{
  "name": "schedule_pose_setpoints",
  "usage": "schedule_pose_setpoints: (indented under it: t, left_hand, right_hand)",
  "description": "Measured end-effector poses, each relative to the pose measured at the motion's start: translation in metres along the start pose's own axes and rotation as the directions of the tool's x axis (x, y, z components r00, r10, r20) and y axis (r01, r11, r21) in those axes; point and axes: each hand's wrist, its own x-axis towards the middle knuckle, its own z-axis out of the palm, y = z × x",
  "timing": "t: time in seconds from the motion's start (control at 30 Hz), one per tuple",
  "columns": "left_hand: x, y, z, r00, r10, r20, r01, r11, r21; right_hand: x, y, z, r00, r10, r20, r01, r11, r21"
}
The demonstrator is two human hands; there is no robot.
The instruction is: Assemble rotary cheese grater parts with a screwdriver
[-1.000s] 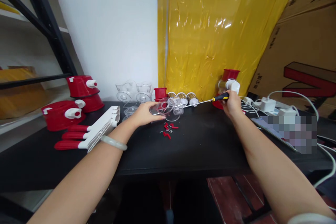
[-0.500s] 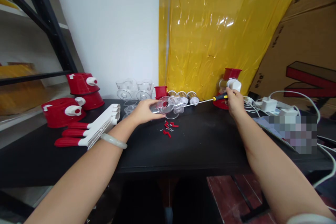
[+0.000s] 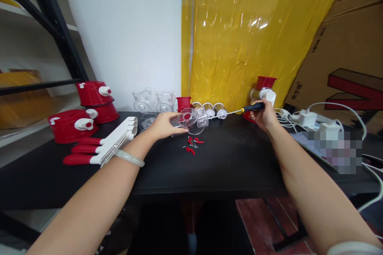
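My left hand point(image 3: 166, 125) grips a clear plastic grater housing point(image 3: 196, 121) at its left end, thumb below and fingers above. In my right hand point(image 3: 266, 115) is a long screwdriver point(image 3: 250, 107) with a black and yellow handle. Its thin shaft points left, and the tip meets the right end of the clear housing; the exact contact point is too small to make out. Just below the housing, small red plastic levers point(image 3: 190, 150) and several tiny screws point(image 3: 194, 146) lie on the black table point(image 3: 221, 171).
Red bases point(image 3: 72, 125) and white-and-red handles point(image 3: 110, 141) stand at left. Behind the housing are clear hoppers point(image 3: 143, 99), a red pusher point(image 3: 183, 103) and metal grater drums point(image 3: 220, 110). A red grater point(image 3: 265, 83) stands behind my right hand; white chargers and cables point(image 3: 307, 118) lie at right.
My right hand has shifted its fingers on the screwdriver handle, and its wrist has turned. The clear housing and my left hand stay nearly in place; the view has shifted slightly.
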Motion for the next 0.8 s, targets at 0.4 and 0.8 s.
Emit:
schedule_pose_setpoints:
  t: [0.4,0.8]
  left_hand:
    - [0.0000,0.0014,-0.0006,1.000,0.012,0.005,-0.012,0.999,-0.030]
    - [-0.0001,0.0031,-0.0019,0.999,0.036,0.011,-0.036,0.999,0.004]
  right_hand:
    - [-0.0003,0.0011,0.0029,1.000,0.012,0.012,-0.014,0.984,0.179]
    - [0.0015,0.0070,0.0054,0.991,-0.127,-0.048,0.131,0.988,0.085]
